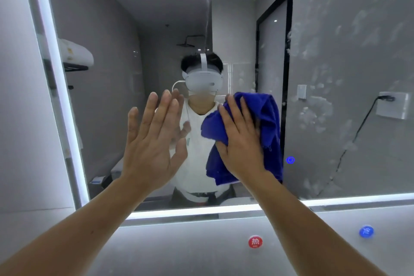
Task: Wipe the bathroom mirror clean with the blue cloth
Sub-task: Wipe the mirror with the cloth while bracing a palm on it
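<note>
Blue cloth (270,116) sits bunched on the mirror (100,29), lower centre, pinned by the right hand (243,141): fingers straight, flat press, not curled round it. Left hand (152,141) holds nothing, fingers straight, palm at the glass just left of the cloth; contact unclear. White smears (322,107) cover the mirror's right part. Reflected rack (75,67) at left carries a white bundle (77,52).
</note>
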### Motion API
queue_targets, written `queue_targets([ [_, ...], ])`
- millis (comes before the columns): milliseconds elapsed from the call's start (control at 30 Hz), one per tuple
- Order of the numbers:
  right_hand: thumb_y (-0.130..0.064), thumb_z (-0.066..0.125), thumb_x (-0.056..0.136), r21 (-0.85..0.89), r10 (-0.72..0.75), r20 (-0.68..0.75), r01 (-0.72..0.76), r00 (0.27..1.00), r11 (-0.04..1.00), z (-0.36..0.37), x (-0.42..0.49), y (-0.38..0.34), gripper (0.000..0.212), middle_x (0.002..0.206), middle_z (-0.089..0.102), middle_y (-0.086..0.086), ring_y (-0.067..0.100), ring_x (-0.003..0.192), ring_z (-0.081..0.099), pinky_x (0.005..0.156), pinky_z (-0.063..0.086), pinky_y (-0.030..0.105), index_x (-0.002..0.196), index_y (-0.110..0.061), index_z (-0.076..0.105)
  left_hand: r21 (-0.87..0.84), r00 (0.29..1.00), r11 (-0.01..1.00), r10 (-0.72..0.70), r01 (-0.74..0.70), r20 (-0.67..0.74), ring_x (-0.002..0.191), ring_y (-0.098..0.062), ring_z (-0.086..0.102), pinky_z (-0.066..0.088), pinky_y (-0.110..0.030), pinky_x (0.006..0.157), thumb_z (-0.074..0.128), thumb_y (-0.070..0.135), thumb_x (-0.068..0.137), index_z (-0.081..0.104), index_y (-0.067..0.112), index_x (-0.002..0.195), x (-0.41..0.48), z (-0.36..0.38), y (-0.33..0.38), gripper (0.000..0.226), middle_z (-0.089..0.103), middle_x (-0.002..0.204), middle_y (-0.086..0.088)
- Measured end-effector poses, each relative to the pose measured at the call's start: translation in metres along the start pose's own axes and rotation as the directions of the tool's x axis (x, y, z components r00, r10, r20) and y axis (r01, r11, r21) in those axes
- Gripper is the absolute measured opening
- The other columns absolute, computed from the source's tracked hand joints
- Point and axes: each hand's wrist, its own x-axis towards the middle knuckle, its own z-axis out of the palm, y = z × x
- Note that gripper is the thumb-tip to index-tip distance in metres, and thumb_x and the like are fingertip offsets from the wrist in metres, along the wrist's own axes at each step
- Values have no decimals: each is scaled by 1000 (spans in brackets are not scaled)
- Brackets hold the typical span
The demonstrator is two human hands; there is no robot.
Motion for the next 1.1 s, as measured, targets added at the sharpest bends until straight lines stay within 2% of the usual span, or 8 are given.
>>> queue_targets([
  [133, -36, 36, 94, -11, 83, -57, -84, 995, 996, 6, 36, -43, 65, 162, 12, 8, 25, 150, -3, 119, -7, 43, 152, -10, 23, 20, 1000, 1000, -13, 14, -3, 152, -27, 7, 13, -58, 120, 28, 40, 101, 15, 11, 156, 7, -5, -3, 64, 10, 164, -8],
  [267, -26, 51, 97, -105, -169, 12, 169, 986, 980, 30, -19, -49, 62, 160, 19, 14, 30, 149, 13, 116, 29, 43, 151, -6, 28, 21, 1000, 1000, -17, 17, 14, 152, -28, 7, 14, -59, 119, 29, 40, 99, 19, 8, 155, 9, -8, -2, 65, 13, 164, -10],
  [367, -16, 70, 80, -42, -132, 83, 135, 988, 990, 34, -72, -30, 71, 155, 34, 11, 28, 143, 31, 104, 42, 36, 145, -7, 43, -2, 1000, 1000, -14, 14, 11, 152, -27, 8, 15, -61, 118, 25, 42, 99, 18, 11, 155, 9, -8, 3, 64, 13, 164, -8],
  [467, -15, 77, 73, -32, -18, 83, 20, 996, 999, 24, -70, -9, 81, 154, 34, 11, 23, 145, 20, 115, 21, 34, 145, -8, 40, -31, 1000, 1000, -3, 3, -6, 152, -29, 10, 15, -61, 118, 19, 44, 101, 14, 16, 155, 12, -7, 8, 61, 13, 163, -7],
  [600, -23, 49, 89, 22, 111, -29, -110, 993, 994, -3, 3, 5, 69, 162, 12, 10, 15, 147, -15, 117, 0, 44, 152, -8, 23, -34, 1000, 999, 14, -15, -16, 152, -29, 10, 15, -61, 118, 26, 40, 99, 18, 12, 154, 23, -7, 11, 62, 13, 163, -8],
  [800, -53, 20, 85, 88, 205, -126, -195, 971, 977, -27, 76, -11, 81, 162, 13, 9, 27, 150, 0, 118, -2, 46, 151, -7, 27, 34, 999, 999, -29, 30, -21, 153, -24, 3, 11, -57, 120, 28, 41, 100, 9, 14, 156, 42, -12, 1, 65, 5, 164, -4],
  [967, -30, 55, 88, -36, -96, 13, 96, 995, 995, -6, 24, -11, 73, 162, 14, 7, 23, 149, 3, 120, -5, 37, 152, -10, 26, 38, 995, 994, -100, 99, 25, 153, -23, 0, 11, -57, 120, 22, 45, 99, 7, 11, 155, 44, -13, -5, 67, 3, 164, -5],
  [1100, -22, 72, 80, -35, -211, 140, 218, 967, 975, 3, -35, 9, 78, 159, 25, 2, 23, 145, 26, 112, 32, 37, 149, -15, 36, 9, 993, 993, -120, 120, 4, 153, -22, 1, 11, -57, 120, 18, 45, 100, 8, 12, 154, 43, -14, -2, 64, 3, 164, -3],
])
